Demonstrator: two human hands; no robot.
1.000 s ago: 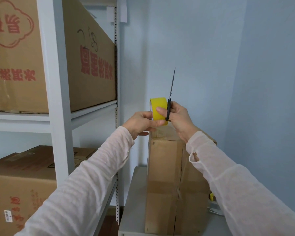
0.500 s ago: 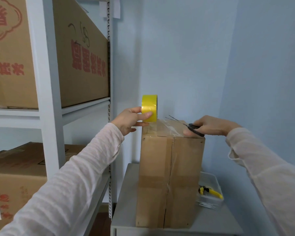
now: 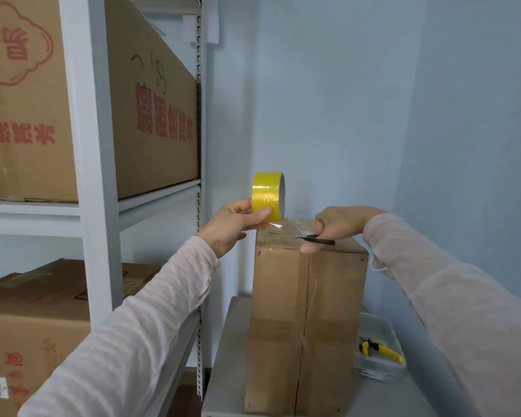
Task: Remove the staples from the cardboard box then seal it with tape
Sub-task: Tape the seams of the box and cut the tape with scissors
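A tall cardboard box point(image 3: 307, 320) stands upright on a grey table point(image 3: 232, 356). My left hand point(image 3: 232, 224) grips a yellow tape roll point(image 3: 267, 196) just above the box's top left edge. A clear strip of tape point(image 3: 286, 228) runs from the roll across the box top. My right hand point(image 3: 337, 225) holds black-handled scissors point(image 3: 310, 237) over the box top, with the blades pointing left toward the strip near the roll.
A clear plastic tub point(image 3: 379, 350) with yellow-handled pliers point(image 3: 381, 350) sits on the table right of the box. A white metal shelf rack point(image 3: 100, 206) with large printed cartons point(image 3: 151, 115) stands close on the left. Blue walls close in behind and on the right.
My right hand swung the scissors down from upright beside the roll to lie flat over the box top. The left hand keeps the roll at the box's left edge, tape now stretched.
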